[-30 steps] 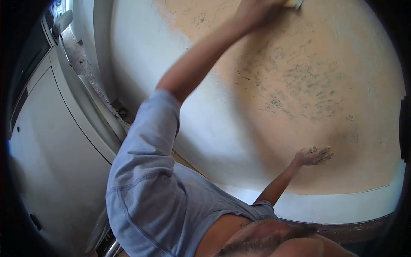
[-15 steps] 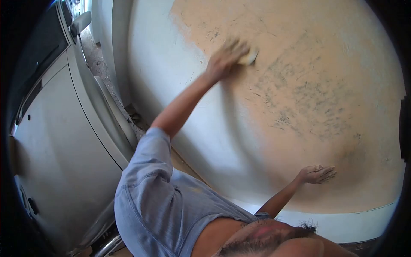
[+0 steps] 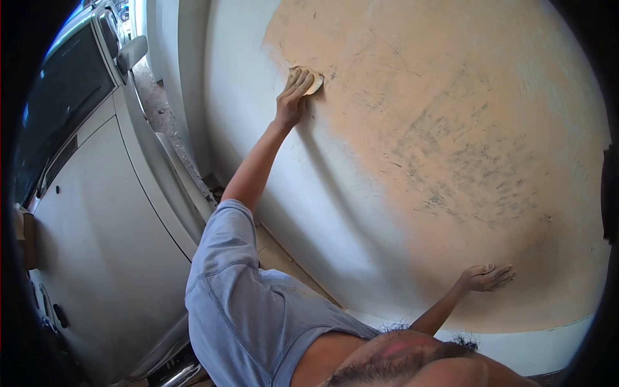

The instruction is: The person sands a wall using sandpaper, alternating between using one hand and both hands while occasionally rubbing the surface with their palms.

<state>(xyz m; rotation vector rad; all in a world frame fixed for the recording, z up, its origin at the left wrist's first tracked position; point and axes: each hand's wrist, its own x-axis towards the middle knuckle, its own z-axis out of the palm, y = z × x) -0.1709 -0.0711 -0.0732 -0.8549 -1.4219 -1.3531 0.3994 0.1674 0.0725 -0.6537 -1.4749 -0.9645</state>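
Observation:
My left hand [image 3: 295,97] reaches up and presses a folded, tan-backed piece of sandpaper [image 3: 314,84] with a dark edge flat on the wall. It is at the left border of a large peach-coloured patch [image 3: 387,71], where the patch meets the white surface. Fingers lie bent over the sheet. Lower right, my right hand [image 3: 490,277] is open, palm turned up, fingers stretched out and pale with dust. Nothing lies in it, and it overlaps the patch's lower part in this view. Dark scuffs [image 3: 483,161] and scratches mark the patch's middle.
On my left stands a light-coloured car with its door [image 3: 109,245] and side mirror [image 3: 133,53]. A pale pillar [image 3: 184,77] rises between the car and the wall. A tiled floor strip [image 3: 284,258] runs along the wall's foot.
My left hand has moved left and slightly down with the sandpaper, from inside the peach patch to its left border. My right hand keeps nearly the same pose. The view has shifted a little.

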